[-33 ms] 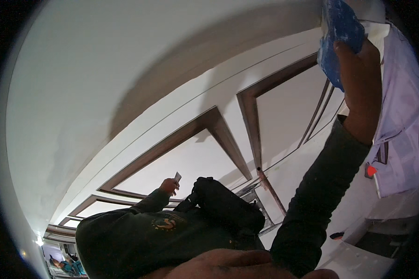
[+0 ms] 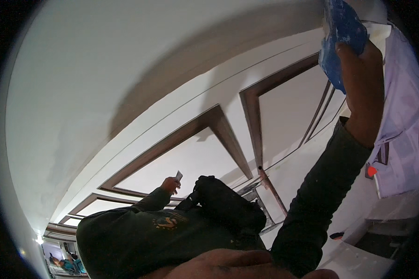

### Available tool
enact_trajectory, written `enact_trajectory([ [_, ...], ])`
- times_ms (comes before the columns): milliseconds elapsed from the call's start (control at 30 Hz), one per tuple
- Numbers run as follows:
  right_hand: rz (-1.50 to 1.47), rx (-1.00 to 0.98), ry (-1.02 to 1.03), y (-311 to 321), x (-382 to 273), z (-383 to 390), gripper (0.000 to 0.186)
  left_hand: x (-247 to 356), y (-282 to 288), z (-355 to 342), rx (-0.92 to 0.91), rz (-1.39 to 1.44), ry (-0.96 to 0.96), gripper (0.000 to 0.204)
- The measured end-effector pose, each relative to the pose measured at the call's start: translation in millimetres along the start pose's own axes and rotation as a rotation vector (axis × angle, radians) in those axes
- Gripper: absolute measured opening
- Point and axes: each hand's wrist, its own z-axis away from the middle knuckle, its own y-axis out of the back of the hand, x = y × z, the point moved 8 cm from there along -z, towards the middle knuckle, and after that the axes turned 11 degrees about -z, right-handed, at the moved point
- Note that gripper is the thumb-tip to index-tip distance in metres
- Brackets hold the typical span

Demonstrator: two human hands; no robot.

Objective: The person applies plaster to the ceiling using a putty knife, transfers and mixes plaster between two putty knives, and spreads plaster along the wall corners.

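Note:
High at the right, my right hand (image 2: 364, 63) is wrapped round a blue flat piece (image 2: 340, 39) smeared with white. It is up by the ceiling's edge; whether it touches the surface I cannot tell. The piece's exact kind does not show, and its upper end runs out of view. Lower and to the left, my left hand (image 2: 170, 185) pinches a small pale flat blade-like piece (image 2: 179, 176), which sticks up from the fingers. Behind the left hand is a white panel framed by brown trim (image 2: 159, 165). The pale surface (image 2: 93, 60) spreads over the upper left.
A black bag (image 2: 228, 204) hangs at my chest. Brown-framed panels (image 2: 284, 109) line the wall below the curved pale edge. A reddish-brown pole (image 2: 273, 191) slants near the middle. Light purple sheeting (image 2: 402, 139) hangs at the right. Another person (image 2: 67, 266) is far off at lower left.

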Motion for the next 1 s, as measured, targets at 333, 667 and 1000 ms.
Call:
enact_trajectory([
  [333, 0.114, -0.224, 0.256, -84.3, -96.7, 111.1, 0.016, -11.4, 4.9, -6.0, -0.003, -0.009, 0.018, 0.019],
  [667, 0.128, -0.063, 0.604, -132.9, -185.3, 187.6, 0.055, -26.9, 6.8, 1.8, 0.058, -0.040, -0.003, 0.018],
  [1000, -0.143, -0.193, 0.634, -109.4, -182.5, 213.3, 0.054, -67.2, 12.9, -3.7, 0.097, 0.043, -0.009, 0.037],
])
